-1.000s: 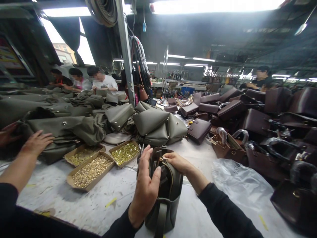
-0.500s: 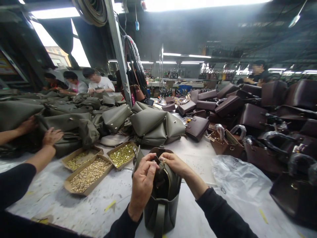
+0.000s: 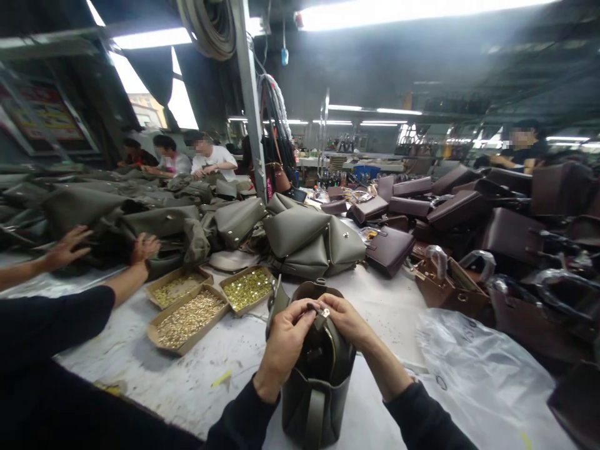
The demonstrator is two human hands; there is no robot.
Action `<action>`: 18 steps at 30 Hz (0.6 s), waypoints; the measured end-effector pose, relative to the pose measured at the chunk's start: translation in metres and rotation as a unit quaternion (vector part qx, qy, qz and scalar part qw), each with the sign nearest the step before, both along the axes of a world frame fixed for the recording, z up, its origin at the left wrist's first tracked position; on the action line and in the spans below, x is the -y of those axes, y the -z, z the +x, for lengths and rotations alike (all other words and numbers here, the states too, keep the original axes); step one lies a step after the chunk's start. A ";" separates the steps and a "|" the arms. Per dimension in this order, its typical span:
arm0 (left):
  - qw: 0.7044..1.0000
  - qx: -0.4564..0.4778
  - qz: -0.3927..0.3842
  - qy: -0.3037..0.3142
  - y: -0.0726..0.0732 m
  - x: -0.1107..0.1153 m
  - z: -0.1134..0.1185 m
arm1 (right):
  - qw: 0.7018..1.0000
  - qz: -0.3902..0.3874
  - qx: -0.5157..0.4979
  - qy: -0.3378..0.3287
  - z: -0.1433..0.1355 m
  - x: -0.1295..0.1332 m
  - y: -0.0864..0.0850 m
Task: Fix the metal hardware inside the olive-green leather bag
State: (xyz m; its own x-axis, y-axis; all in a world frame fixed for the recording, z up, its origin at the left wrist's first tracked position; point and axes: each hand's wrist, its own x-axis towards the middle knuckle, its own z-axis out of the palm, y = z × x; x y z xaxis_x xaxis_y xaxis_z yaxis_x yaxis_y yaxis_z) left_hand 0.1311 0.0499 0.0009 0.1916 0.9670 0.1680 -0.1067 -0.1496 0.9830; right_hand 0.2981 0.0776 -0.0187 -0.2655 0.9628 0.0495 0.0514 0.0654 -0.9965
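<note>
A grey-green leather handbag [image 3: 316, 403] stands upright on the table in front of me, its top open. A brass-toned zipper [image 3: 332, 342] curves along the opening, with a small shiny metal piece [image 3: 326, 312] at its far end. My left hand [image 3: 289, 337] pinches a dark tab at that zipper end from the left. Opposite it, my right hand [image 3: 345, 320] is closed on the same part of the bag, its fingertips meeting the left ones. The fingers partly cover the spot between them. A strap [image 3: 315, 415] hangs down the bag's near side.
Cardboard trays of gold-coloured metal bits [image 3: 190, 319] lie to the left. Green bags [image 3: 300, 240] pile up behind; dark brown bags [image 3: 510, 244] heap on the right beside a plastic bag [image 3: 478, 369]. A co-worker's hands [image 3: 70, 247] touch green bags at left.
My two hands have come closer together at the zipper end, and the metal piece now shows. The co-worker's left hand has lifted off a bag. The view has shifted left.
</note>
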 end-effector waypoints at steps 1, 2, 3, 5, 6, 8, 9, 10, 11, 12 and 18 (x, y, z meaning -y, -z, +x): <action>1.000 -0.004 0.006 -0.004 -0.001 0.001 0.000 | 1.000 0.006 0.004 -0.004 0.000 0.002 0.000; 1.000 -0.011 0.013 -0.006 -0.002 0.003 0.000 | 1.000 0.015 0.010 -0.008 0.000 0.003 0.000; 0.999 -0.021 0.023 -0.010 -0.002 0.004 0.000 | 0.999 0.026 0.023 -0.013 0.000 0.005 0.000; 0.998 -0.044 0.043 -0.024 -0.003 0.006 -0.001 | 0.996 0.058 0.069 -0.015 0.001 0.008 0.001; 0.997 -0.056 0.050 -0.034 -0.003 0.008 -0.001 | 0.992 0.080 0.101 -0.003 0.002 0.010 0.002; 0.994 -0.080 0.055 -0.056 -0.003 0.011 -0.002 | 0.972 0.143 0.172 0.072 0.006 0.011 0.006; 0.993 -0.089 0.053 -0.063 -0.003 0.013 -0.002 | 0.952 0.181 0.211 0.128 0.009 0.011 0.008; 0.992 -0.095 0.048 -0.065 -0.003 0.015 -0.002 | 0.925 0.220 0.249 0.187 0.012 0.010 0.011; 0.992 -0.098 0.041 -0.061 -0.004 0.017 -0.003 | 0.895 0.250 0.283 0.236 0.016 0.009 0.014; 0.993 -0.098 0.034 -0.053 -0.005 0.020 -0.003 | 0.874 0.261 0.312 0.266 0.021 0.007 0.017; 0.996 -0.089 0.032 -0.009 -0.016 0.037 0.004 | 0.955 0.079 0.256 0.129 0.025 -0.009 0.037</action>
State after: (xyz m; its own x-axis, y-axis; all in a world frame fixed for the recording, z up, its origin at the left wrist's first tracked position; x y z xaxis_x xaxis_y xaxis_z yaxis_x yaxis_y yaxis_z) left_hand 0.1348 0.0128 0.0172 0.2067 0.9588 0.1946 0.0707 -0.2131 0.9745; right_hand 0.3231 0.0869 -0.0557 -0.0489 0.9908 0.1262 0.5634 0.1317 -0.8156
